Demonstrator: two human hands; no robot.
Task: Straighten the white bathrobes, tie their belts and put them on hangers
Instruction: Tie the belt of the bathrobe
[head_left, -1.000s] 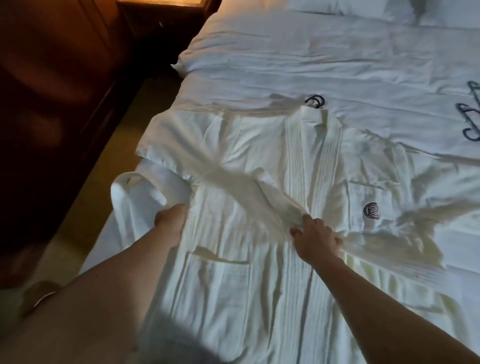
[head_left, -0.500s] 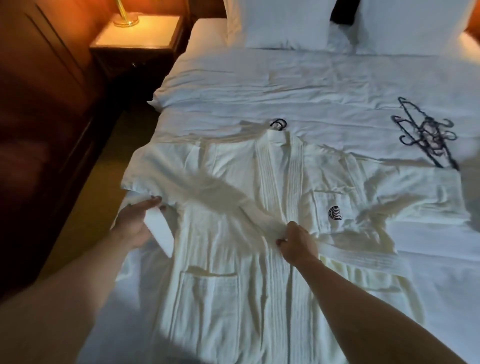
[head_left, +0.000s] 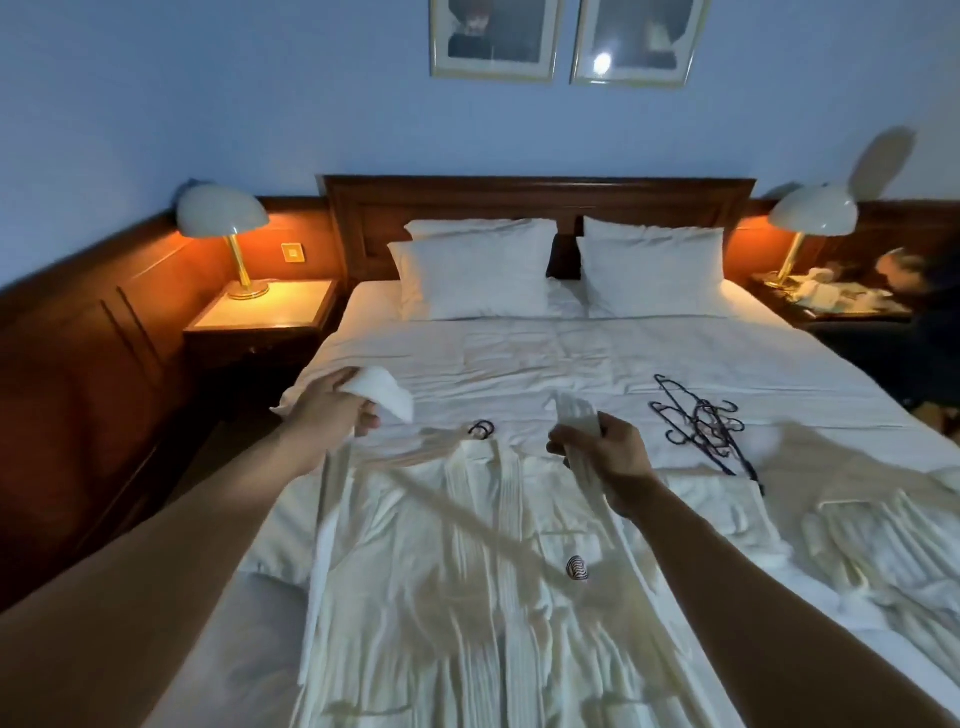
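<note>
On my far left a lit lamp (head_left: 223, 218) stands on a nightstand (head_left: 260, 317). My left arm reaches forward and up, and the left hand (head_left: 332, 415) has its fingers curled round one end of the white belt (head_left: 384, 397), bunched in the grip. From there the belt runs blurred across the bathrobe (head_left: 467, 597), which lies flat, front up, on the bed (head_left: 519, 353), a hanger hook (head_left: 481, 429) showing at its collar. My right hand (head_left: 605, 449) is raised, fingers closed round the belt's other end. Beyond it, loose dark hangers (head_left: 701, 421) lie on the sheet; a second robe (head_left: 872, 530) is crumpled at far right.
</note>
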